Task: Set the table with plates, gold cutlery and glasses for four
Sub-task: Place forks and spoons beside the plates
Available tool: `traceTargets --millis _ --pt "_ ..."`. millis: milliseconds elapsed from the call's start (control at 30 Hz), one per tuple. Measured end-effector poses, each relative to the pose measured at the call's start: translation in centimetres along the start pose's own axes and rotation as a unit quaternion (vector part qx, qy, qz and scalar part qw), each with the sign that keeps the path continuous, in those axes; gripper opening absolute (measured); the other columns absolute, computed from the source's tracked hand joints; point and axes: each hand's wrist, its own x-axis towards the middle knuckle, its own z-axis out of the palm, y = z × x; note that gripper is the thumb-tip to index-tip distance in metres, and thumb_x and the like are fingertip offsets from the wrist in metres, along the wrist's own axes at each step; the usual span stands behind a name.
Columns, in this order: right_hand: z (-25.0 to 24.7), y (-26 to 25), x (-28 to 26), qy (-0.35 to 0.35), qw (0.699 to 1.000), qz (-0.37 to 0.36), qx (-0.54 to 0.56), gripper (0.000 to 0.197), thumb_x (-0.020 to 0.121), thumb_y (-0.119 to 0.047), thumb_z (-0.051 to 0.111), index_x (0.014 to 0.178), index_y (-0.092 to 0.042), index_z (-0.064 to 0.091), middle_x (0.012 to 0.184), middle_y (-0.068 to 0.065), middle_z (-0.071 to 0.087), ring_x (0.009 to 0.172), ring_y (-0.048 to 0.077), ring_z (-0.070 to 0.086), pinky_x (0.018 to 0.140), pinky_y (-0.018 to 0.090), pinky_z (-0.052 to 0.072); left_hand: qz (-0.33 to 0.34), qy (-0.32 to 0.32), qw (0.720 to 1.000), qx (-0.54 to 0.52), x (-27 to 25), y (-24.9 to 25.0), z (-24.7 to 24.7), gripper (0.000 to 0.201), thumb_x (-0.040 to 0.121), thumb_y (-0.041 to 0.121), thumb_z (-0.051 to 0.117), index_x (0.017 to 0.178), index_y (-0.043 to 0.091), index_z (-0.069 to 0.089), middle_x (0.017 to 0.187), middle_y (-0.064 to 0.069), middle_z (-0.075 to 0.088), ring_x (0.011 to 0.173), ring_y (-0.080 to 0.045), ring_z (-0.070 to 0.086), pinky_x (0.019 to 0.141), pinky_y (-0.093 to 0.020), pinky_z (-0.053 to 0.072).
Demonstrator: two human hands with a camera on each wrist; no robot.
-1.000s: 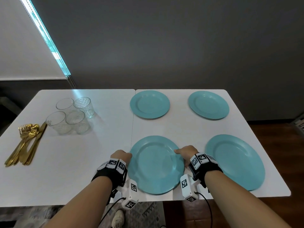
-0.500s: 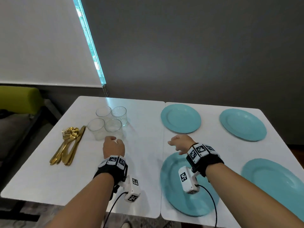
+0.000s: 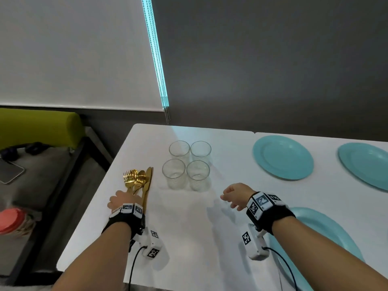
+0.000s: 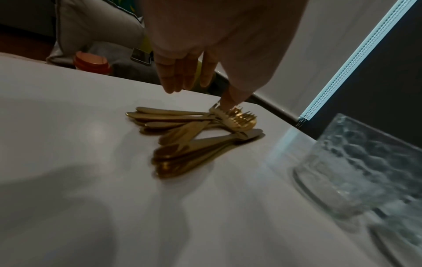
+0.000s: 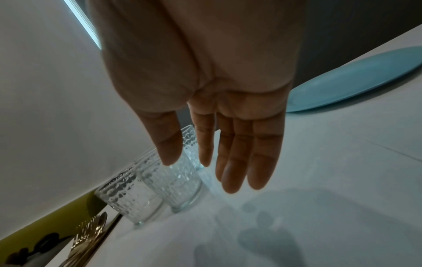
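A pile of gold cutlery (image 3: 139,181) (image 4: 194,133) lies near the white table's (image 3: 189,238) left edge. My left hand (image 3: 122,201) (image 4: 198,95) hovers over it with straight fingers (image 4: 178,77). One fingertip touches the fork tines (image 4: 220,109); nothing is gripped. Several clear glasses (image 3: 189,166) (image 5: 169,184) stand in a cluster to the right of the cutlery. My right hand (image 3: 233,196) (image 5: 200,171) hangs empty above the table just right of the glasses, fingers relaxed. Three teal plates show: two at the back (image 3: 283,157) (image 3: 365,164) and one under my right forearm (image 3: 319,234).
Left of the table is a grey bench with a green cushion (image 3: 42,127), a phone (image 3: 10,171) and a red-lidded jar (image 3: 10,221). A blind chain (image 3: 159,80) hangs behind the table's back edge.
Both hands left the near plate and moved left. The left hand passed the glasses and now reaches the cutlery; the right hand follows toward the glasses. The view turned left.
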Motion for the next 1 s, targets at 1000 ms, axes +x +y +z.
traceTargets --millis 1000 --pt "1.5 1.0 2.4 -0.001 0.997 0.071 0.032 0.012 0.091 -0.024 0.059 0.097 -0.015 0.055 0.079 -0.002 0.054 0.066 0.013 0.053 0.057 0.022 0.044 0.034 -0.093 0.993 -0.060 3.9 -1.0 1.5 0.032 0.092 0.020 0.048 0.112 -0.004 0.045 0.112 -0.027 0.059 0.103 -0.042 0.057 0.086 -0.044 0.046"
